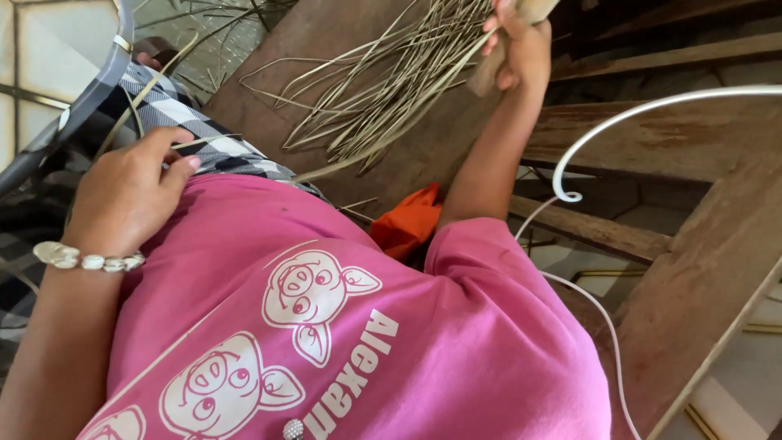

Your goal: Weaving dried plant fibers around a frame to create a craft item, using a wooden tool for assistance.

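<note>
Head view, looking down over a pink printed shirt (pixel 342 326). Right hand (pixel 521 49) raised at top of frame, fingers wrapped tight around a pale wooden handle (pixel 489 73) and, apparently, the gathered end of a bundle of reed strips (pixel 391 90); exact pinch point cut off by the frame edge. Bundle fanning down and left across a brown wooden board (pixel 326 33), free ends splayed and well apart from one another. Left hand (pixel 126 191) resting on a checked cloth (pixel 204 138) over the lap, fingers curled loosely, thumb near a single thin strip; whether that strip is actually pinched cannot be told.

Handling, as judged: strips light, thin, springy, flexible along their length but liable to kink or split if bent sharply; dry surface likely slippery when bunched. Best taken at the gathered end, where the bundle is tight, not at the loose tips.

Counts: two hands; one bundle, strips too many and too overlapped to number; one handle; one bead bracelet (pixel 90 259) on the left wrist; one orange cloth (pixel 407 222) just beside the right forearm; one curled white wire (pixel 619 122) over the wooden beams (pixel 700 269) at right; a few stray strips near the checked cloth.
</note>
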